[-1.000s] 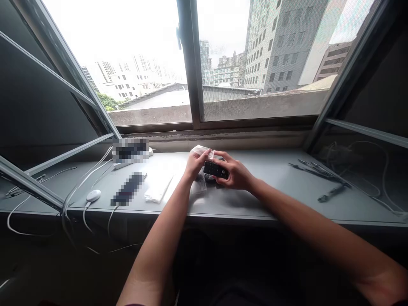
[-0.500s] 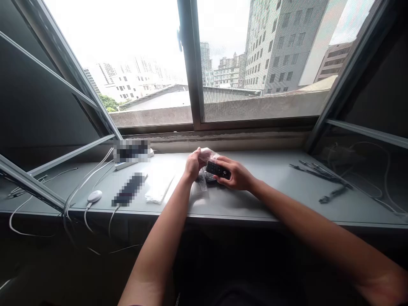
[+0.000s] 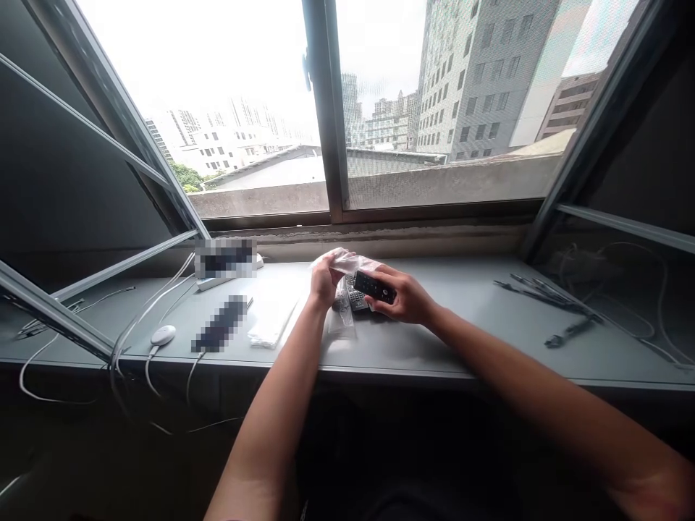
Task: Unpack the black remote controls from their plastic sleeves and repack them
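Observation:
My right hand (image 3: 405, 295) is closed around a black remote control (image 3: 374, 286), its button side facing me. My left hand (image 3: 324, 282) grips a clear plastic bag (image 3: 347, 258), which stretches across to the fingers of my right hand above the remote. On the desk beneath them lies a second remote control (image 3: 356, 299) with many buttons, partly covered by the hands. Beside it, near my left wrist, rests another clear plastic bag (image 3: 342, 322).
A stack of white bags or sheets (image 3: 268, 322) lies left of my left forearm. Further left are a blurred dark phone-like item (image 3: 220, 325), a round white charger (image 3: 163, 335) and a white power strip (image 3: 231, 278). Dark cables (image 3: 559, 304) lie at right. The window (image 3: 337, 145) stands behind the desk.
My left hand has shifted slightly left, and the plastic bag is now pulled wider between both hands. More of the remote on the desk shows. My right hand keeps its remote.

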Tool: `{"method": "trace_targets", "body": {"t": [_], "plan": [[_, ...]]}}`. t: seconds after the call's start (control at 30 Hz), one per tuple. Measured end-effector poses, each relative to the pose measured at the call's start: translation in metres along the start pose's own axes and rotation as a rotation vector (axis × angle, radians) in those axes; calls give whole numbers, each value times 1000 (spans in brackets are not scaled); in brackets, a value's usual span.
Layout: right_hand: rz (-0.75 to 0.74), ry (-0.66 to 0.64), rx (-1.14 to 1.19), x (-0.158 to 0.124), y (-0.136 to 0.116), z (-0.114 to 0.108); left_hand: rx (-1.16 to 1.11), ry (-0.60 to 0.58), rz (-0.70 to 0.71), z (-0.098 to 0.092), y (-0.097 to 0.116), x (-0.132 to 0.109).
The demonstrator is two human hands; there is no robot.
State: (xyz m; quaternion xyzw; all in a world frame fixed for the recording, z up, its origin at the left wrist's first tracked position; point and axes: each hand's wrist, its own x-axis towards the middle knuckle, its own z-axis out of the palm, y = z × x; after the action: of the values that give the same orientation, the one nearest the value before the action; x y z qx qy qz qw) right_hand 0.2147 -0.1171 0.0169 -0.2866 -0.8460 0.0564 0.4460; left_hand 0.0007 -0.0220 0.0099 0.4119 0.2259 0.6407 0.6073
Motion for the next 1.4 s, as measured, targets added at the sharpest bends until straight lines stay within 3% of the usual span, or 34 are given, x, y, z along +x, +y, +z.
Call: {"method": "trace_targets", "body": {"t": [0.13, 0.33, 0.47, 0.67, 0.93, 1.07, 1.17, 1.4], "plan": [[44, -49, -23, 0, 0, -1, 5, 43, 6, -1, 1, 2], [68, -70, 9, 0, -1, -4, -45, 469, 78, -15, 9, 8], [59, -67, 38, 0, -3, -4, -113, 568, 74, -24, 13, 11], [39, -49, 73, 1, -4, -4, -232, 480, 32, -24, 19, 9], [27, -20, 120, 4, -8, -7, -52, 89, -150, -4, 19, -5], [34, -17, 131, 3, -7, -5, 47, -40, -199, 5, 20, -12], [31, -16, 146, 2, -5, -3, 63, -58, -207, 6, 19, -13], [10, 20, 148, 3, -5, -3, -35, 64, -170, 0, 14, -5]]}}
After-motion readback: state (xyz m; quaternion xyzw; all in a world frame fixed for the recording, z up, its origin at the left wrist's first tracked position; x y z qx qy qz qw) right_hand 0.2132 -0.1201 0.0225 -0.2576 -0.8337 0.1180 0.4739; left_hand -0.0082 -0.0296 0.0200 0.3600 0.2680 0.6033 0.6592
